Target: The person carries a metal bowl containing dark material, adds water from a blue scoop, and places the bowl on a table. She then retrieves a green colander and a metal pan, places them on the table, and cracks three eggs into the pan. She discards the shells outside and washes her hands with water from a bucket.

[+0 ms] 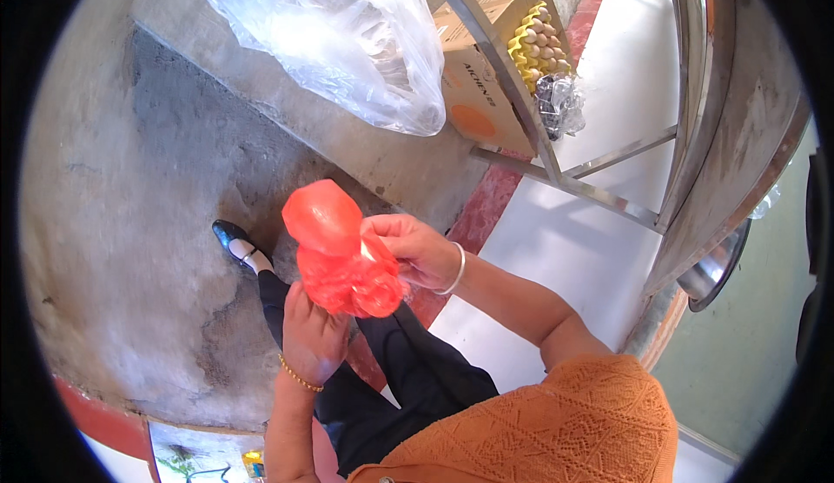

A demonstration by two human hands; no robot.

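A red plastic bag [339, 248] is between my two hands, in front of my legs. Its upper end bulges round and smooth, while the lower end is crumpled. My left hand [316, 336], with a gold bracelet at the wrist, holds the bunched lower part from below. On the other side my right hand [417, 248], wearing a white bangle, pinches the bag's edge between thumb and fingers. Whatever the bag may contain cannot be made out.
A large clear plastic bag [339, 46] lies on the concrete ledge ahead. Beside it stands a cardboard box [479, 85] with a yellow egg tray [521, 46] holding several eggs. A metal frame [554, 177] rises to the right, and a metal basin [713, 268] sits farther right.
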